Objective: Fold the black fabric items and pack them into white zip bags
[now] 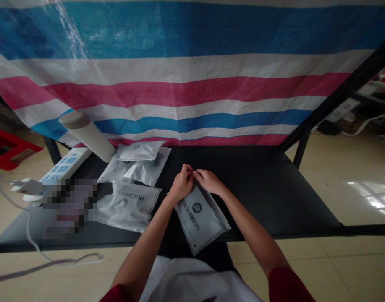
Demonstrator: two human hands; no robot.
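**A ROCKBROS pouch (201, 220) pinched at its top by the left hand (181, 185) and right hand (210, 181)**

The pouch lies flat and slightly slanted on a black table (268, 201), near the person and in the middle of the table's width. Both hands are closed in a pinch, their fingertips meeting at its far end, though the fingers hide exactly how the film is held. It looks light, soft and somewhat slippery, so the firmest hold is probably the far edge, where the hands are, rather than the limp body.

To the left, just beside the left hand, lies a second printed pouch (127, 206). Beyond it are two more pale pouches (138, 151), one overlapping the other. Farther left, a pale cardboard tube (88, 136) lies tilted towards the far edge, next to a white power strip (66, 167). A white plug (25, 186) and its white cable (28, 228) trail left off the table. A pixelated patch (68, 207) hides part of the tabletop there. The right side of the table holds nothing near the hands, and a striped tarpaulin (179, 84) hangs behind.
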